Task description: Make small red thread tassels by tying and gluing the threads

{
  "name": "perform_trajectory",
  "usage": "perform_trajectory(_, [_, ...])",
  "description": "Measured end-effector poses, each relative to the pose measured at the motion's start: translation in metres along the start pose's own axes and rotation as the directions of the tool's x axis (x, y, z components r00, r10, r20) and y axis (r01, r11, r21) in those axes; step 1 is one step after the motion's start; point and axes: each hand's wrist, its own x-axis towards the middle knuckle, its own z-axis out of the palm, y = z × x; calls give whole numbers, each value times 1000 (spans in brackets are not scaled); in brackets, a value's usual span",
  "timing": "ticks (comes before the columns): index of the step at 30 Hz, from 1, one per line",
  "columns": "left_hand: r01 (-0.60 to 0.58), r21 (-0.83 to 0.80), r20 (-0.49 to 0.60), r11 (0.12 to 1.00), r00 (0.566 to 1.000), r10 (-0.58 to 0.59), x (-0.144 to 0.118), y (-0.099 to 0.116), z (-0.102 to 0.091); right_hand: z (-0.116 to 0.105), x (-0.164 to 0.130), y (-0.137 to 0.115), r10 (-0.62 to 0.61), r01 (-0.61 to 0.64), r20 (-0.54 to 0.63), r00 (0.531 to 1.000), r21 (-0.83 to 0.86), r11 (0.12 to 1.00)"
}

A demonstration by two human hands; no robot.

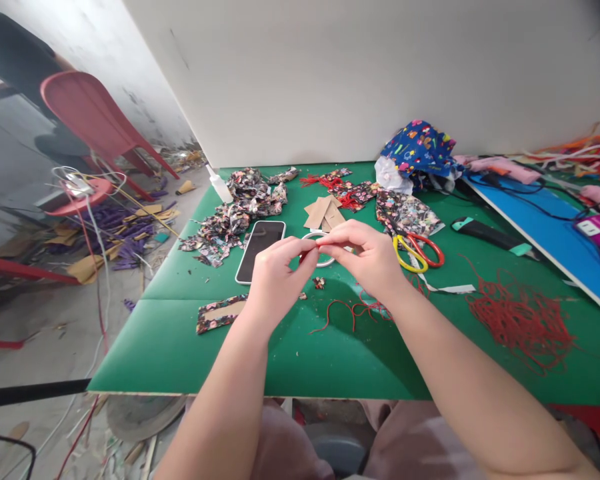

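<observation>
My left hand (281, 275) and my right hand (369, 259) meet above the table, both closed in a pinch. Between their fingertips shows a small bit of red string (321, 243); its ends are hidden by the fingers. Just behind the fingertips lies a white ring (325, 262), partly covered. Beyond it are brown cardboard pieces (324, 213). Left of my left hand lies a phone (261, 250), and nearer me a cardboard strip edged with floral fabric (215, 315). Scissors (420, 252) with yellow and red handles lie right of my right hand. Loose red strings (353, 310) lie below it.
Crumpled floral fabric (240, 210) and a white glue bottle (219, 185) lie at the back left. A utility knife (495, 238), a tangle of red string (523, 317) and a blue board (555, 233) occupy the right. Blue patterned cloth (420, 150) sits against the wall.
</observation>
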Motion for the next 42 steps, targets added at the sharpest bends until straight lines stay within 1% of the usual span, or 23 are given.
perform_trajectory(2, [-8,22,-13,1000,1000,8,0,1,0,0,0,-1,-26,26,-6,1000,-75,997])
perform_trajectory(4, [-18,43,-34,999,999,19,-1,1,0,0,-1,-2,-24,20,-25,999,-117,993])
perform_trajectory(8, [-26,74,-77,997,997,32,-2,0,1,2,-1,-4,-20,12,-56,998,-146,989])
perform_trajectory(13, [-51,84,-86,995,995,59,-1,-1,2,2,-2,-5,-35,27,-37,999,-193,981])
perform_trajectory(15, [-64,79,-86,995,994,71,-1,-2,2,2,-1,-4,-1,-5,-30,1000,-174,985])
perform_trajectory(19, [-74,53,-60,996,995,77,-2,-3,0,3,-1,-4,117,-116,3,993,-48,992])
perform_trajectory(22, [-37,31,-53,999,998,39,-2,-3,0,3,0,-3,155,-155,22,988,-8,988])
perform_trajectory(26, [15,8,-61,1000,998,-14,-3,-1,2,3,-1,-2,139,-139,8,990,-28,990])
perform_trajectory(29, [28,-16,-80,999,996,-29,-4,0,4,4,-2,-1,134,-135,-10,991,-39,990])
perform_trajectory(33, [37,-17,-131,999,991,-39,-4,1,4,5,-3,0,121,-121,-3,993,-65,991])
perform_trajectory(35, [80,-45,-156,996,984,-86,-4,1,5,5,-4,1,113,-114,-11,994,-68,991])
perform_trajectory(38, [163,-137,-197,977,962,-188,-4,2,6,6,-3,3,112,-113,-25,993,-62,992])
perform_trajectory(42, [240,-265,-187,934,937,-294,-4,2,7,6,-1,3,151,-151,42,988,-14,988])
